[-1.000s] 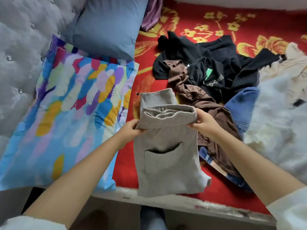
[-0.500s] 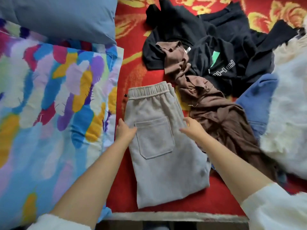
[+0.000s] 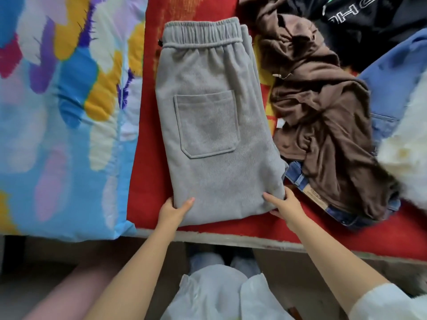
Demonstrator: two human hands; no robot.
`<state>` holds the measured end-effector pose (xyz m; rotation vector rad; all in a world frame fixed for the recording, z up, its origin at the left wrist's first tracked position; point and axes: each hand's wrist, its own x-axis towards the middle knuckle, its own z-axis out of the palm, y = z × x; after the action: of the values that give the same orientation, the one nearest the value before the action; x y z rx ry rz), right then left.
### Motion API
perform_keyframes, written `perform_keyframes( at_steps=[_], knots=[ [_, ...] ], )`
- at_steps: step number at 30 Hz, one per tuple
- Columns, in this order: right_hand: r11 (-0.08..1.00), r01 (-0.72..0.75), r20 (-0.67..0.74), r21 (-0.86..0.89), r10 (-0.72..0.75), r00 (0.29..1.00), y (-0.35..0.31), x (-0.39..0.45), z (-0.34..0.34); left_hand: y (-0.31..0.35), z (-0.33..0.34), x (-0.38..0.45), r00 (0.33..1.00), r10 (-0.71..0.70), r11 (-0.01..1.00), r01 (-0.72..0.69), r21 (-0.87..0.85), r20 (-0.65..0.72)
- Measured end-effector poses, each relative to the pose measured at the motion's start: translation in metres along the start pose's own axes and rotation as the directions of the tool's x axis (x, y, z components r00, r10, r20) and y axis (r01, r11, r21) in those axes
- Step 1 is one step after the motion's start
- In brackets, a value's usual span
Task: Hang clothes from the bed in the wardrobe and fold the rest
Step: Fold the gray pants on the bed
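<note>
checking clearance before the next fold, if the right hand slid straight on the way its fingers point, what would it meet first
The right hand points up and left across the folded grey sweatpants it already grips at the near corner, so it would likely run over that fabric toward the back pocket first.

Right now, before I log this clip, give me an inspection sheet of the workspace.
Surface: red floral bedspread, bare at the near edge.
Job's things: folded grey fleece sweatpants, pocket up, waistband far.
Clutter: crumpled brown garment, black printed top, blue denim jeans, multicoloured quilt.
Hands: left hand and right hand grip the sweatpants' near corners.
Cables: nothing seen.
Surroundings: floor below, blurred.
</note>
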<state>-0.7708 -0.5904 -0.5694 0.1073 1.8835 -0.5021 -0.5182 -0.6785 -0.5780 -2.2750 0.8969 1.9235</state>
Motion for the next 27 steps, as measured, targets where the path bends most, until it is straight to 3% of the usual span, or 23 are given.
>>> perform_keyframes(
  at_steps=[4, 9, 12, 15, 19, 23, 25, 27],
  knots=[
    [0.992, -0.117, 0.123, 0.053, 0.11, 0.986, 0.001, -0.001, -0.006, 0.002, 0.0, -0.004, 0.998, -0.043, 0.993, 0.048, -0.107, 0.052],
    [0.976, -0.036, 0.209, 0.215, -0.01, 0.978, -0.001, -0.028, -0.007, 0.008, -0.003, -0.02, 0.995, -0.049, 0.984, 0.063, -0.167, 0.089],
    [0.962, -0.106, 0.302, 0.253, 0.026, 0.953, 0.006, -0.05, -0.022, 0.001, -0.012, -0.041, 0.994, -0.06, 0.977, 0.077, -0.201, 0.089],
    [0.946, -0.242, 0.362, 0.216, 0.152, 0.92, 0.027, -0.071, -0.039, -0.021, -0.02, -0.063, 0.986, -0.114, 0.982, 0.13, -0.136, 0.122],
    [0.937, -0.308, 0.392, 0.167, 0.223, 0.892, 0.058, -0.101, -0.048, -0.052, -0.021, -0.093, 0.985, -0.127, 0.991, 0.13, -0.017, 0.115],
    [0.902, -0.248, 0.401, 0.354, 0.093, 0.911, 0.039, -0.113, -0.049, -0.035, -0.025, -0.098, 0.989, -0.124, 0.986, 0.132, -0.106, 0.08],
    [0.869, -0.172, 0.402, 0.464, -0.033, 0.915, 0.005, -0.114, -0.044, -0.004, -0.032, -0.092, 0.994, -0.102, 0.983, 0.106, -0.148, 0.034],
    [0.837, -0.084, 0.389, 0.54, -0.16, 0.907, -0.037, -0.108, -0.035, 0.04, -0.04, -0.082, 0.992, -0.102, 0.95, 0.119, -0.29, 0.074]
  ],
)
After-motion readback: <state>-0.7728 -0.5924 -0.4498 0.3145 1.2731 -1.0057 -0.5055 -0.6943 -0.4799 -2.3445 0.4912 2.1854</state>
